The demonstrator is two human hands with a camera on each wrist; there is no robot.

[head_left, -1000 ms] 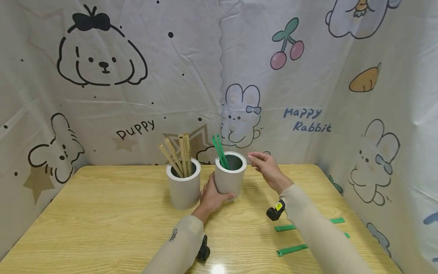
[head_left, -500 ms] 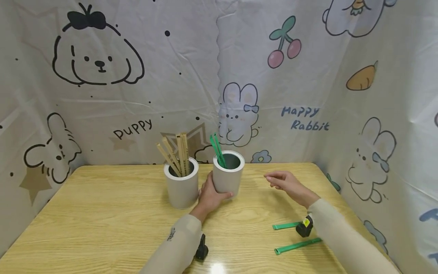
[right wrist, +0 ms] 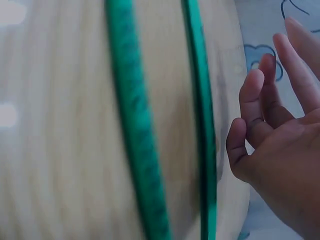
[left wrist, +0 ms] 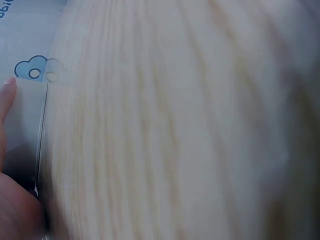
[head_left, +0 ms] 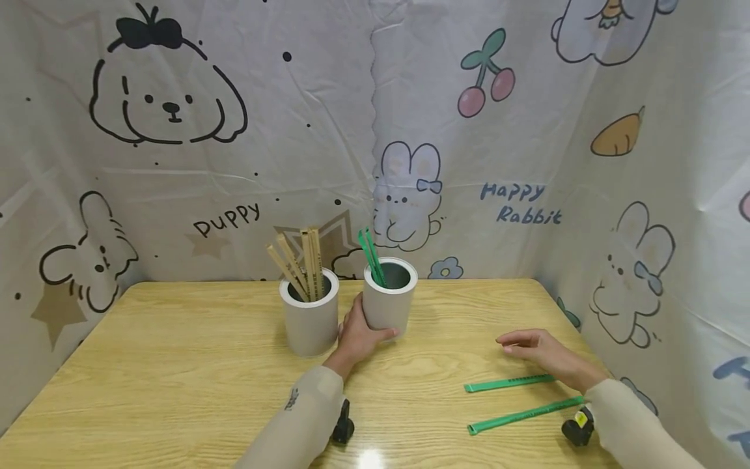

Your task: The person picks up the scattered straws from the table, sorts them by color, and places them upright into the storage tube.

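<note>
My left hand [head_left: 359, 335] grips the lower side of a white cup [head_left: 388, 309], thumb across its front. Two slim green sticks [head_left: 372, 264] lean inside that cup against its left rim. Off to the right, my right hand [head_left: 541, 355] hovers over the table with fingers loosely bent and nothing held. Just below it lie two flat green sticks with printed lettering, a farther stick [head_left: 506, 384] and a nearer stick [head_left: 524, 415]. In the right wrist view, the right hand [right wrist: 280, 145] appears beside both sticks, palm showing.
A second white cup [head_left: 310, 329] stands left of the held one, close to the left hand. Several tan printed sticks [head_left: 313, 267] lean in it. The wooden table [head_left: 176, 365] ends at a patterned cloth backdrop [head_left: 328, 130] behind and at the sides.
My right hand has moved away from the held cup, rightward and toward me, to above the loose green sticks. The left hand keeps its grip on the cup.
</note>
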